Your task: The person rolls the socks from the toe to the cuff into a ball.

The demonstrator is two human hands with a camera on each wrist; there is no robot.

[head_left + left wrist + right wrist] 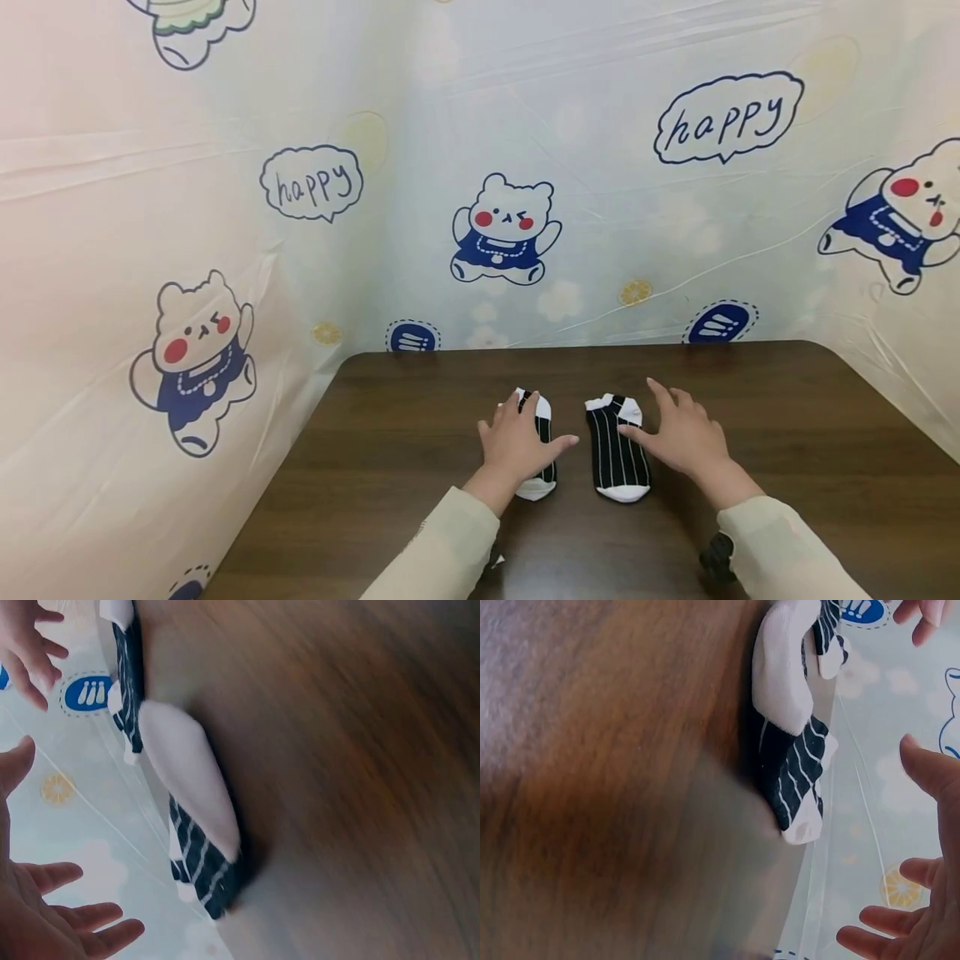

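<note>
Two black socks with thin white stripes and white toes and heels lie flat, side by side, on a brown wooden table. My left hand point(516, 442) hovers over the left sock point(545, 471), fingers spread, hiding its middle. To the right, the other sock point(618, 450) shows almost whole; my right hand point(684, 432) is spread above its right edge, the thumb over the sock in the head view. Both wrist views show a gap between the near hand and its sock: the left sock point(191, 772) in one, the right sock point(784, 675) in the other. Neither hand holds anything.
The wooden table point(397, 467) has a rounded far edge. Behind it and at both sides hangs a pale curtain point(420, 208) printed with cartoon bears and the word happy. A dark band point(717, 557) sits by the right sleeve.
</note>
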